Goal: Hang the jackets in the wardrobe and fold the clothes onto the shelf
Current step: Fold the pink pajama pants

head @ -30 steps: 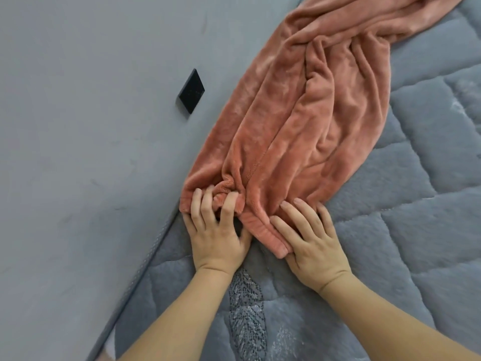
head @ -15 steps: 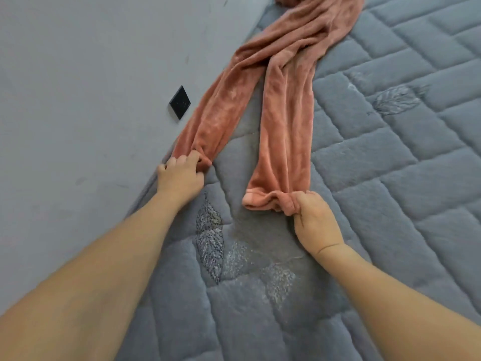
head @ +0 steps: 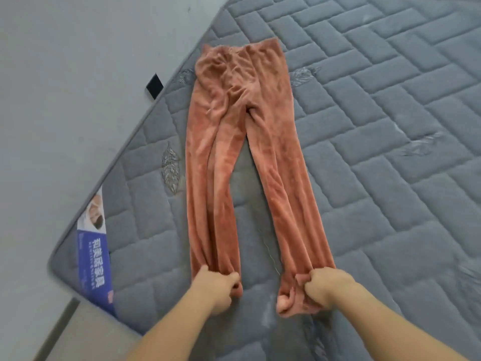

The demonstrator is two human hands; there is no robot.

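Trousers (head: 242, 142) on mattress (head: 377, 126), wall (head: 65, 87) left, waistband far

We reach both bare forearms forward and down toward the pants (head: 242, 157). Our left hand (head: 214, 289) grips the cuff of the left leg, knuckles up, fingers curled into the fabric. Our right hand (head: 326, 286) bunches the right leg's cuff in a closed fist, apart from the left hand.
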